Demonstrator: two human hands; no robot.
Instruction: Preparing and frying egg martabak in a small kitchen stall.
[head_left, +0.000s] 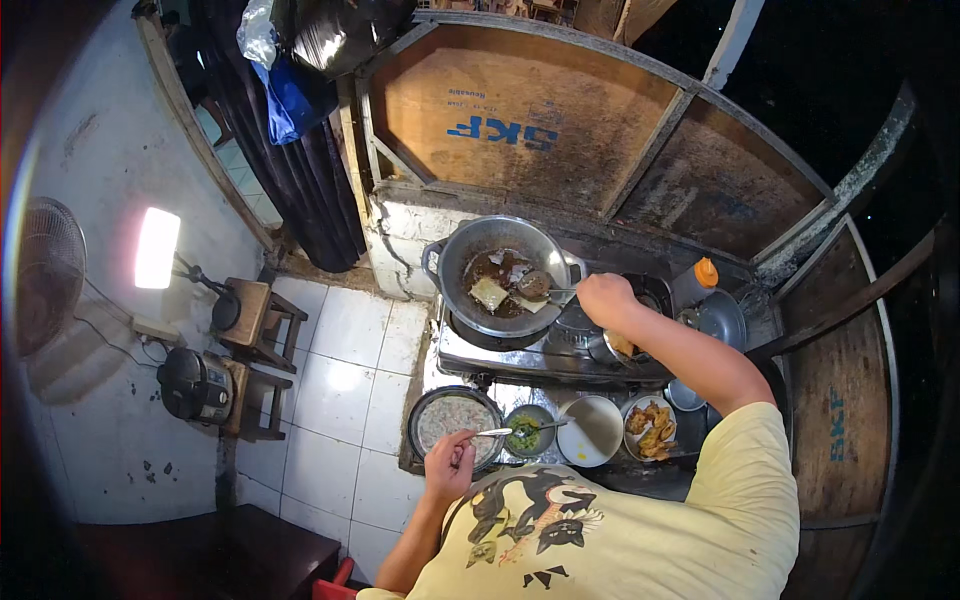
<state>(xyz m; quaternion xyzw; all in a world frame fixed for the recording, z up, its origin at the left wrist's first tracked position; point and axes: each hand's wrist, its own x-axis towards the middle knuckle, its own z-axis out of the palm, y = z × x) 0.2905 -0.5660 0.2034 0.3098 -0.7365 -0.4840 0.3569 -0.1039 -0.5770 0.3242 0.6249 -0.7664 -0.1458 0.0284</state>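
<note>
My right hand (606, 301) is closed on the handle of a metal ladle (534, 286), whose bowl is over the dark oil in a large wok (457, 262) on the gas stove. Pale square pieces of food (489, 294) lie in the oil. My left hand (450, 466) holds a metal spoon (493, 433) above a round pan of pale, speckled mixture (457, 416). Right of that pan stand a small bowl with green food (524, 433) and a spoon in it, a white bowl (590, 431) with a yellow spot inside, and a bowl of fried food (651, 429).
A metal stove (487, 360) spans the counter, with an orange-capped bottle (705, 274) and metal pans (721, 319) at its right. Plywood panels (517, 112) stand behind. Left are a rice cooker (196, 386), wooden stools (251, 311), a fan (49, 274) and a lit lamp (157, 248).
</note>
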